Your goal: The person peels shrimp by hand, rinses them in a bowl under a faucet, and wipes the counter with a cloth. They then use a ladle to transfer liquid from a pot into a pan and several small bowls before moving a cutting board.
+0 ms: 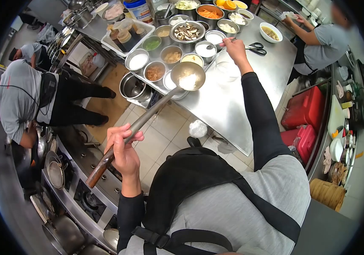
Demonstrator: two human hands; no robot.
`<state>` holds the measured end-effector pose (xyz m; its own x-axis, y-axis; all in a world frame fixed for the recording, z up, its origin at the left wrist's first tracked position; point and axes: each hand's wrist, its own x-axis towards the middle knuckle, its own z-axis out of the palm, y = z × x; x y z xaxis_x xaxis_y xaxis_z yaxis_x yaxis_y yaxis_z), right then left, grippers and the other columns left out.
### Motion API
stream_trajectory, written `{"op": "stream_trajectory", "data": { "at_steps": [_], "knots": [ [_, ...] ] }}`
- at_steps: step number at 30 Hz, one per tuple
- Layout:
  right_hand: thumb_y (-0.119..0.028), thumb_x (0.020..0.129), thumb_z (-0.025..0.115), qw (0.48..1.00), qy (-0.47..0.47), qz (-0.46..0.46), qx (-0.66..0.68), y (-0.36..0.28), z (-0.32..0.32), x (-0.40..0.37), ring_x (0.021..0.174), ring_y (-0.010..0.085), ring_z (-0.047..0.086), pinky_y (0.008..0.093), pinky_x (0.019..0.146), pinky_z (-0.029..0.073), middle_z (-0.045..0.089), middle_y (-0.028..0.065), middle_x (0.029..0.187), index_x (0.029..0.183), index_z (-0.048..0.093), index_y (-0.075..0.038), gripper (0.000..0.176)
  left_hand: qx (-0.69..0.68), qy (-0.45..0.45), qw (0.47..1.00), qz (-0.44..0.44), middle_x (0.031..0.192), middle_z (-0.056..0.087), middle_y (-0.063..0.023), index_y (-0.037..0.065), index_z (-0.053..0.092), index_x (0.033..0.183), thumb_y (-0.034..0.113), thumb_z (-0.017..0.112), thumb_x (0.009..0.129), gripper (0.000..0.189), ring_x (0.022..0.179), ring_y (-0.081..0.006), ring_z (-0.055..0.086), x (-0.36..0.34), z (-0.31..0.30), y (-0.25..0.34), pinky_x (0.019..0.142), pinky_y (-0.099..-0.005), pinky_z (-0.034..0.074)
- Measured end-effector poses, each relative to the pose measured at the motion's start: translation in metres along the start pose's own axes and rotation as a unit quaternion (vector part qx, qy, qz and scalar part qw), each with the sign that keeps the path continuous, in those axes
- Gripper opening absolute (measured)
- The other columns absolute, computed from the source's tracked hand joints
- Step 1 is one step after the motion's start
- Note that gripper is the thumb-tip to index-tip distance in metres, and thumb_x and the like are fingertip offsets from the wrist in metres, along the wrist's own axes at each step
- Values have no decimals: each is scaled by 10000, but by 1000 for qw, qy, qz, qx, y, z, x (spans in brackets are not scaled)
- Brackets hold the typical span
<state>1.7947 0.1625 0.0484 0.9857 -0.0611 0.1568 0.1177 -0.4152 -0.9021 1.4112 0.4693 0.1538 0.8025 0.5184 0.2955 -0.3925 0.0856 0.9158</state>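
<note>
My left hand is wrapped round the handle of a long metal ladle, near its wooden end. The ladle's round bowl holds something white and hangs over the front bowls on the steel table. My right hand pinches the handle of a small spoon, whose tip is over a bowl of white powder. Black-handled scissors lie just right of my right hand. Behind the ladle are a bowl of sliced mushrooms and several small ingredient bowls.
The steel table has its corner before me. A soup bowl stands at its right. One co-worker is at the right; another bends at the left, by the stoves. Red containers sit below right.
</note>
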Motion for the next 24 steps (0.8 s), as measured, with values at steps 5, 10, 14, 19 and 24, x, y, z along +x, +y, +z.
{"op": "stream_trajectory", "data": {
  "at_steps": [5,10,14,19,24],
  "knots": [
    [-231,862,593,1000,-2,7,24,23,13,12,704,176,640,305,659,483,735,101,821,835,723,17,281,14,9,1000,12,1045,550,-176,-86,626,913,219,492,978,339,718,-303,679,-1,-3,1,638,-385,595],
    [-189,869,598,982,-31,100,159,17,7,-2,576,106,513,262,544,424,735,112,864,908,685,55,263,25,7,1000,15,1063,573,-162,-47,605,913,225,447,999,326,746,-285,673,-3,-5,6,667,-363,581],
    [-158,924,559,943,-41,149,295,29,-2,-11,539,53,399,196,459,325,719,136,943,1015,620,63,246,12,-5,1000,21,1069,577,-163,-44,607,921,225,442,1000,325,754,-286,675,0,-8,6,670,-369,578],
    [-142,969,506,874,-50,161,455,25,-48,-41,605,48,422,173,454,305,662,188,1104,1147,533,67,276,1,-24,1000,16,1079,578,-164,-42,608,923,235,438,1003,334,757,-288,674,6,-12,8,675,-370,575],
    [-180,984,533,851,36,100,515,22,-163,-103,594,42,435,179,481,338,658,161,1120,1146,569,7,250,-26,-29,999,8,1052,550,-172,-79,590,896,240,444,993,364,725,-298,677,15,-17,14,645,-365,602]
  ]
}}
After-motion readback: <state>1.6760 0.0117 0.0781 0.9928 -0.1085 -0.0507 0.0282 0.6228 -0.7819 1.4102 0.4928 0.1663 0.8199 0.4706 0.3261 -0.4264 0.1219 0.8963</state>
